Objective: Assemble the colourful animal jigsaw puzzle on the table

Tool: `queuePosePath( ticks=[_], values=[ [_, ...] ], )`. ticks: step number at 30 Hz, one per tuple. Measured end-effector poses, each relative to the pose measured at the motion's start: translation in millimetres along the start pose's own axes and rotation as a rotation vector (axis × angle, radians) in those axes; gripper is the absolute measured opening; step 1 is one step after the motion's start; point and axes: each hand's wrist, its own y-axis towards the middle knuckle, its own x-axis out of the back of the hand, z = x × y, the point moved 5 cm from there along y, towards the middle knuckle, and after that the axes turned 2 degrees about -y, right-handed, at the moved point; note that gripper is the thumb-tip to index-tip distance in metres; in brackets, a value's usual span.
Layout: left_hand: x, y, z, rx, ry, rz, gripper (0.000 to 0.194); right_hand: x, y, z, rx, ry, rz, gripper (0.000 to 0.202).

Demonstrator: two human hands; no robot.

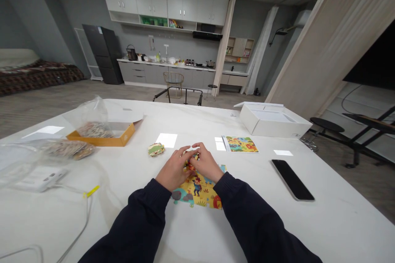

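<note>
A partly joined jigsaw puzzle (202, 191) with yellow ground, a small cartoon figure and animals lies flat in front of me. Above its far part, my left hand (176, 167) and my right hand (206, 165) meet with curled fingers around a few colourful puzzle pieces (196, 156). The fingers hide most of these pieces, so how many there are cannot be made out. To the left of my hands sits a small pile of puzzle pieces (156, 149). Beyond my right hand lies a picture card (241, 144) showing a similar animal scene.
At the left stand a yellow box (125, 136) and clear bags of puzzle pieces (69, 149), near a white device (43, 178) with a cable. On the right are a phone (292, 180) and an open white box (274, 125). A chair (185, 90) stands behind the table (135, 222).
</note>
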Motion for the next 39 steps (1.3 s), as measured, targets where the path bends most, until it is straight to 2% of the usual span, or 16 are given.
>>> queuePosePath(
  ticks=[3, 5, 8, 11, 13, 15, 17, 19, 20, 23, 26, 31, 37, 39],
  values=[
    [0.2, 2.3, -2.4, 0.007, 0.020, 0.028, 0.080, -3.1, 0.6, -3.0, -0.014, 0.024, 0.023, 0.048],
    [4.1, 5.4, -0.2, 0.014, 0.028, 0.051, 0.076, -7.2, 1.7, -4.2, -0.052, 0.104, 0.101, 0.054],
    [22.0, 13.1, 15.4, 0.048, 0.065, 0.079, 0.065, -4.1, 3.8, -0.4, -0.119, 0.233, 0.171, 0.067],
    [56.4, 22.2, 48.2, 0.206, 0.209, 0.080, 0.060, 22.6, 2.3, 9.6, -0.097, 0.193, 0.049, 0.071],
    [80.9, 26.6, 73.3, 0.367, 0.336, 0.122, 0.062, 45.4, -6.6, 13.5, -0.045, 0.116, -0.003, 0.061],
    [99.9, 29.6, 93.0, 0.494, 0.431, 0.177, 0.065, 66.9, -22.5, 8.9, 0.005, 0.032, -0.009, 0.051],
    [109.3, 32.2, 105.4, 0.556, 0.476, 0.225, 0.066, 86.2, -42.7, -3.2, 0.077, -0.051, -0.036, 0.047],
    [109.5, 33.8, 112.3, 0.573, 0.485, 0.265, 0.065, 97.8, -62.0, -20.0, 0.130, -0.188, -0.020, 0.048],
    [107.7, 33.9, 114.7, 0.579, 0.484, 0.282, 0.065, 99.7, -69.8, -29.6, 0.123, -0.264, 0.028, 0.053],
    [101.5, 32.5, 118.9, 0.592, 0.477, 0.317, 0.066, 99.0, -83.6, -52.6, 0.052, -0.394, 0.190, 0.083],
    [99.4, 30.7, 119.8, 0.602, 0.476, 0.343, 0.071, 95.0, -85.9, -60.5, 0.019, -0.450, 0.278, 0.106],
    [93.3, 31.9, 117.3, 0.609, 0.494, 0.387, 0.090, 89.4, -82.7, -62.5, 0.046, -0.497, 0.268, 0.106],
    [82.6, 42.2, 114.3, 0.575, 0.500, 0.440, 0.061, 83.3, -82.6, -60.0, 0.078, -0.491, 0.247, 0.112],
    [83.6, 44.0, 109.2, 0.588, 0.522, 0.432, 0.067, 81.7, -82.5, -57.4, 0.079, -0.467, 0.254, 0.109]
  ],
)
